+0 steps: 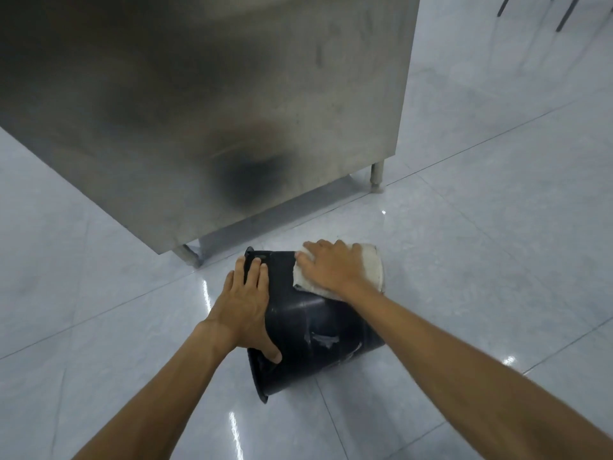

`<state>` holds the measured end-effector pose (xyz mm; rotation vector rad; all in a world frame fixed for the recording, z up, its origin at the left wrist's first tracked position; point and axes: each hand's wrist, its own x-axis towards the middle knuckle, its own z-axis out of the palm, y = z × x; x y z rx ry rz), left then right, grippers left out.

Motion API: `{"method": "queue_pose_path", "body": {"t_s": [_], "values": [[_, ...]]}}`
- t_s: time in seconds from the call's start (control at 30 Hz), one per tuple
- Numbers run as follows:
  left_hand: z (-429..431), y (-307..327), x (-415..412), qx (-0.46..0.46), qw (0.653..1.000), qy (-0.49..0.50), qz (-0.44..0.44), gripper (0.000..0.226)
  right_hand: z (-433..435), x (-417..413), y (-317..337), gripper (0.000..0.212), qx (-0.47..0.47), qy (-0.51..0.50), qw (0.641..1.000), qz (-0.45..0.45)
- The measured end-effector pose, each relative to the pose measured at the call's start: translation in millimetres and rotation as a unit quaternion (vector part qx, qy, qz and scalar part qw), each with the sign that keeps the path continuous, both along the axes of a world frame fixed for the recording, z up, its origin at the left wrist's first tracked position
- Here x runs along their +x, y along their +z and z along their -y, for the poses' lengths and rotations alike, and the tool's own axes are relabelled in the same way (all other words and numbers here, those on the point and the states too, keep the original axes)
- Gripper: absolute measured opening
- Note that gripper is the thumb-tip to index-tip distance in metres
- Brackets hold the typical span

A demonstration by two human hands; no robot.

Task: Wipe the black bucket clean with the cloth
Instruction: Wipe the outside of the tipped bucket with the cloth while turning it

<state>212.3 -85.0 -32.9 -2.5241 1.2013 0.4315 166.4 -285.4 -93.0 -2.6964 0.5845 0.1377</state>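
A black bucket (311,330) lies on its side on the pale tiled floor, its open rim turned to the left. My left hand (247,303) grips that rim, thumb hooked over its near edge and fingers spread on the outer wall. A white cloth (370,268) is draped over the bucket's far right end, near its base. My right hand (331,265) lies flat on the cloth, fingers spread, pressing it against the bucket's wall. Pale smears show on the bucket's near side.
A stainless steel cabinet (205,104) on short legs (377,175) stands just behind the bucket and fills the upper left. Glossy floor tiles (481,227) spread to the right and front. Thin dark furniture legs (564,14) show at the top right.
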Motion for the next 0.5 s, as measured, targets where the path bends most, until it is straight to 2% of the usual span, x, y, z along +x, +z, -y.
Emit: {"method": "queue_pose_path", "body": {"t_s": [0.1, 0.2, 0.27, 0.37, 0.5], "values": [[2.0, -0.5, 5.3, 0.003, 1.000, -0.013, 0.007, 0.158, -40.2, -45.1, -15.7, 0.058, -0.061, 0.003, 0.994, 0.091], [2.2, -2.3, 8.3, 0.001, 1.000, -0.021, 0.010, 0.159, -85.4, -98.8, -35.3, 0.063, -0.036, 0.031, 0.985, 0.164], [1.4, -2.3, 7.5, -0.006, 0.999, -0.029, 0.014, 0.158, -77.9, -95.1, -32.4, 0.061, -0.035, 0.033, 0.981, 0.188], [0.4, -0.4, 5.1, -0.010, 1.000, -0.028, 0.004, 0.156, -45.7, -44.4, -11.0, 0.057, -0.049, 0.020, 0.990, 0.132], [0.2, -0.1, 2.0, -0.016, 1.000, -0.005, -0.007, 0.158, 4.4, 16.5, 7.5, 0.059, 0.094, 0.041, 0.995, -0.018]]}}
